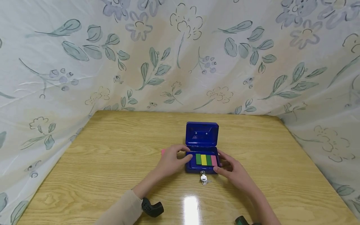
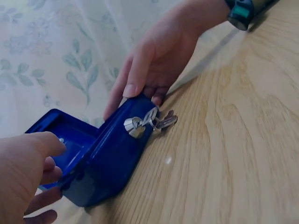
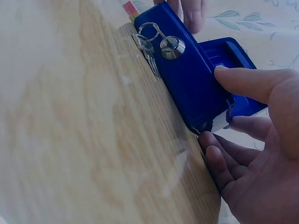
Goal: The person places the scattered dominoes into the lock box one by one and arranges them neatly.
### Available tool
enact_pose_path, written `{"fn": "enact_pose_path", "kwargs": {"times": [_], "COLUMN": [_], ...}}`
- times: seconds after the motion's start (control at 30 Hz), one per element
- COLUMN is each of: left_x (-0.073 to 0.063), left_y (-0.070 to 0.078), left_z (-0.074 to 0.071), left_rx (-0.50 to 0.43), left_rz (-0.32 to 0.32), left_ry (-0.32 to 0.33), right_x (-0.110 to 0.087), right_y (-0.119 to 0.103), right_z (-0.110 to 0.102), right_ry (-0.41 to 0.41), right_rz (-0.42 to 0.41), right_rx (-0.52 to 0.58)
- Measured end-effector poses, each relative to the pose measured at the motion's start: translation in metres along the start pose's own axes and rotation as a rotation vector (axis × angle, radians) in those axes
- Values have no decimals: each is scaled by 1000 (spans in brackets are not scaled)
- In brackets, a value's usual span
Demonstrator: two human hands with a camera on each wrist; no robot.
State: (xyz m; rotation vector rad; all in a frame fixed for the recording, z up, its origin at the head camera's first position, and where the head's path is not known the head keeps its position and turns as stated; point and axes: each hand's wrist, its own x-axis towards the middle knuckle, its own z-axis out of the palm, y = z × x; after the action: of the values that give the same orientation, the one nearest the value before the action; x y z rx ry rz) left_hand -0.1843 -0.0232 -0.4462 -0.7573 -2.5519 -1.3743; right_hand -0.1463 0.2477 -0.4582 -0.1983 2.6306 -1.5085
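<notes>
A small blue metal cash box (image 1: 202, 124) stands on the table with its lid raised at the back. Inside, a row of coloured blocks shows: green (image 1: 198, 159), yellow (image 1: 203, 160), another green, and pink (image 1: 214, 160). Keys (image 3: 148, 49) on a ring hang from the front lock (image 2: 134, 127). My right hand (image 1: 236, 173) grips the box's right end, thumb at the front rim and fingers along the side. At the left end, my left hand (image 1: 172, 161) has its thumb and forefinger apart and loosely bent, nothing visible between them. Its fingertips are by the box's left wall.
A pink piece (image 1: 163, 151) lies on the wooden table (image 1: 126, 134), mostly hidden behind my left hand. In the right wrist view, a pink and yellow end (image 3: 131, 9) peeks past the box. Floral cloth (image 1: 180, 78) hangs behind and beside the table.
</notes>
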Motion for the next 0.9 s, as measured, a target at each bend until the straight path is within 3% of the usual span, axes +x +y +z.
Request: {"fn": "enact_pose_path", "kwargs": {"times": [0.3,0.47,0.57,0.8,0.9], "left_x": [-9,-16,-22,-36,-35], "left_y": [-14,-26,-33,-50,-54], "left_z": [-18,-36,-46,-54,-52], "left_rx": [43,51,43,-99,-133], "left_rz": [84,70,20,-217,-246], "left_ry": [49,108,137,194,192], "right_x": [2,3,4,6,7], "right_y": [-1,-2,-3,0,0], "right_z": [-1,-1,-2,-3,-4], "right_ry": [-1,0,-3,-10,-11], "right_rz": [-1,-10,-11,-17,-15], "right_rx": [-2,8,12,5,-4]}}
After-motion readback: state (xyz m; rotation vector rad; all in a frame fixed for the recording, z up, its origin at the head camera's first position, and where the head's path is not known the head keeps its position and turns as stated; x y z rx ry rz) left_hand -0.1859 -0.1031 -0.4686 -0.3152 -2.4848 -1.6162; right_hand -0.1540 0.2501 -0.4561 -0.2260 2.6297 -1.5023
